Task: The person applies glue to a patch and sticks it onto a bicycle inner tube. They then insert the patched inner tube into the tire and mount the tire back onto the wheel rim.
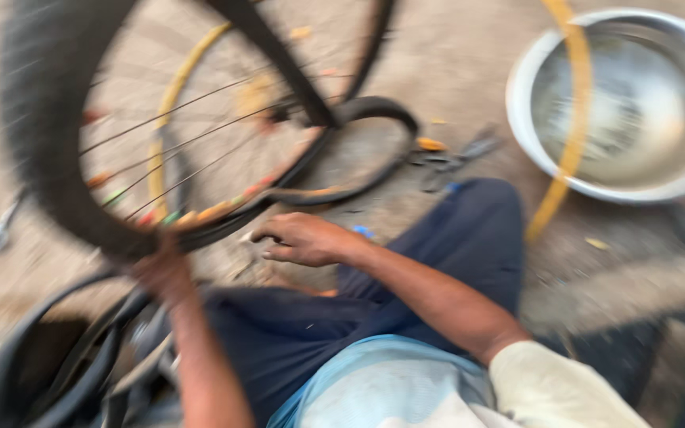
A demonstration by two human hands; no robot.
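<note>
— At ground level, front left: bicycle wheel (pixel 120 127) stands upright, black tyre (pixel 41 150) on, spokes with coloured beads near the rim. Frame blurred by head motion.

— Hands?

— Left hand (pixel 164 273) is at the bottom of the tyre, fingers apparently wrapped round it; blur hides how tightly. Right hand (pixel 303 238) hovers just beside the rim's lower edge, fingers loosely curled and half open; whether it pinches anything I cannot tell.

— Advice on the handling?

— Judgement only: keep the left-hand grip low and firm so the wheel doesn't roll, and work the right fingers close to the rim.

— Surroundings?

— Loose black inner tube (pixel 358 150) loops on the dirt behind the wheel. More black rubber (pixel 65 357) is heaped by the left knee. Pliers-like tool (pixel 453 158) lies beyond the dark trouser leg (pixel 469 238). Metal basin (pixel 636 103) sits far right, a yellow strip (pixel 568 119) across it.
</note>
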